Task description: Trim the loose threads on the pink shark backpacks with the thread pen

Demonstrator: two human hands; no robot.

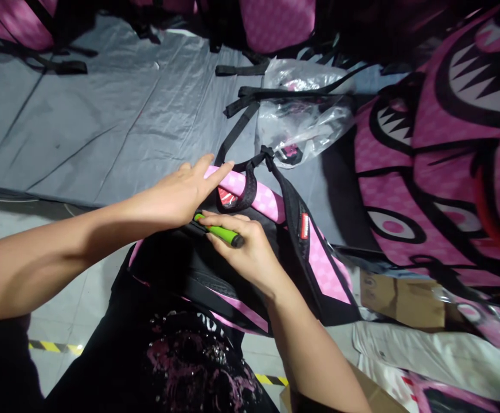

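A black and pink backpack (271,203) lies at the table's front edge, its shoulder straps and black webbing facing up. My right hand (250,244) is closed around a slim green-handled tool (226,234) with a black end and a bit of orange near its front. The tool's tip meets the dark fabric under my left wrist, where it is hidden. My left hand (192,186) rests on the pink checked top edge of the backpack, fingers stretched out and apart. Just right of its fingertips are the carry loop and a red label (227,198).
Clear plastic bags (305,115) lie behind the backpack on the grey-covered table (104,115). Pink backpacks with shark-like faces (405,189) stack up at right. More hang over the back edge. A cardboard box (398,298) and white bags (434,355) sit low at right.
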